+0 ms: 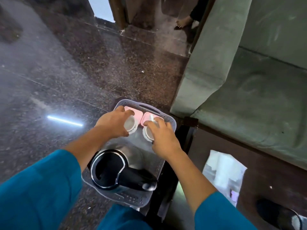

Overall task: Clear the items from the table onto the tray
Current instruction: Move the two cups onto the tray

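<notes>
A grey perforated tray [146,105] lies below me. At its far end sit two pink saucers [138,114], side by side. My left hand [113,122] is closed around a white cup [131,124] over the left saucer. Gripping a second white cup [148,134] by the right saucer is my right hand [163,136]. A kettle with a black lid and handle [116,171] and a steel body stands on the near part of the tray.
A green sofa [249,80] fills the right side. A dark glossy table [274,180] is at lower right with a dark object [279,214] on it. Polished granite floor [66,72] lies to the left. Another person's bare foot [182,23] shows far back.
</notes>
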